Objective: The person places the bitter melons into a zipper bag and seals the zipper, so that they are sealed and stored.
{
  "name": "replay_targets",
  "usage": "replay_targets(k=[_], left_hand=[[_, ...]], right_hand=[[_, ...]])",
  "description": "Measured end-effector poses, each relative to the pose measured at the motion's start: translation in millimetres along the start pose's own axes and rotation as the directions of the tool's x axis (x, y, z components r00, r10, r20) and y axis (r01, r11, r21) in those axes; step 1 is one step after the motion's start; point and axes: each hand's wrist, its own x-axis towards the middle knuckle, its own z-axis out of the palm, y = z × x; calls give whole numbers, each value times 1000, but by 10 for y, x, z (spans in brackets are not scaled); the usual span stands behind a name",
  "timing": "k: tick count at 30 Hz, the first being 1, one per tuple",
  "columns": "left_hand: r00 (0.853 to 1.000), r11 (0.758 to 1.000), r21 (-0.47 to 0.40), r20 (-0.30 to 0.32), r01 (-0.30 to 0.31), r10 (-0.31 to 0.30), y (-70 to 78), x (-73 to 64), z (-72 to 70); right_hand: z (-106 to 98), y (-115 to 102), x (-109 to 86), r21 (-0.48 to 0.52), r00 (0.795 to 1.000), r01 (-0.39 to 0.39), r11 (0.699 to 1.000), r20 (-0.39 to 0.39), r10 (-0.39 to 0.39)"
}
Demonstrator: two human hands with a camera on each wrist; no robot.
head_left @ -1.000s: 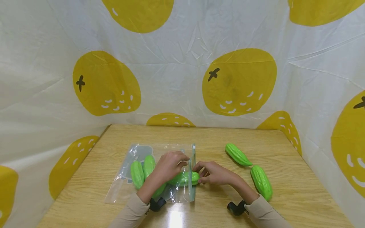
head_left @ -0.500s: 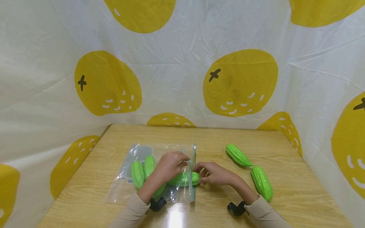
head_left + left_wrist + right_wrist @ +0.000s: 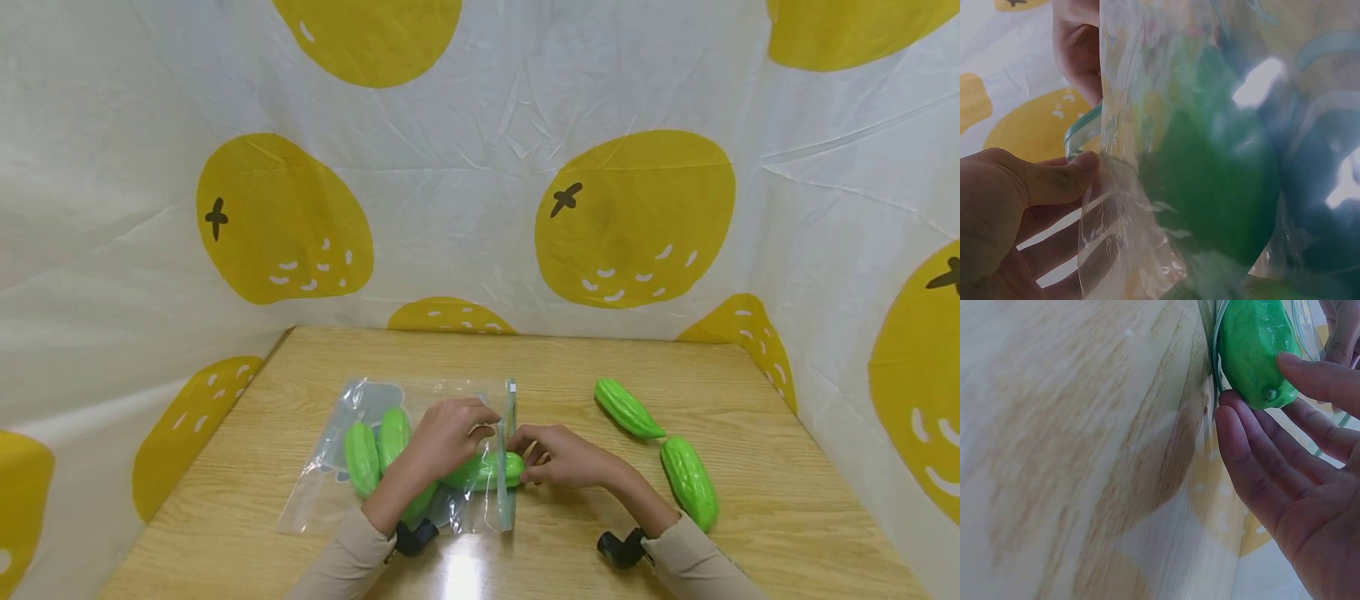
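Green gourd point(image 3: 483, 473) pokes from the mouth of the clear zip bag point(image 3: 467, 507), lower centre of the frame; the right hand point(image 3: 564, 456) grasps its tip, the left hand point(image 3: 450, 433) pinches the bag's edge. Should that pinch slacken, the limp rim could fold and snag it.

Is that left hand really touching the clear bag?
Touching. The left wrist view shows the left hand pinching the edge of the clear bag, its thumb on the plastic.

Left forearm point(image 3: 393, 498) kinda blocks one green gourd point(image 3: 422, 502), sleeves point(image 3: 341, 557) get chopped at the bottom, and the left-wrist cam cuts off the bag point(image 3: 1125, 212).
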Motion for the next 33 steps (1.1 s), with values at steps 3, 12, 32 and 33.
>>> replay_targets(k=[3, 12, 32, 33], left_hand=[[1000, 1000, 0, 0, 0, 0, 0, 0, 2], [1000, 1000, -4, 3, 8, -8, 5, 0, -4], [1000, 1000, 0, -11, 2, -2, 9, -1, -10], [1000, 1000, 2, -13, 1, -1, 8, -1, -8]], right_hand=[[5, 1, 0, 0, 1000, 3, 1000, -1, -3], [27, 7, 18, 2, 1000, -7, 1000, -1, 7], [58, -22, 45, -1, 1000, -2, 1000, -5, 2], [62, -22, 47, 0, 1000, 1, 1000, -6, -1]])
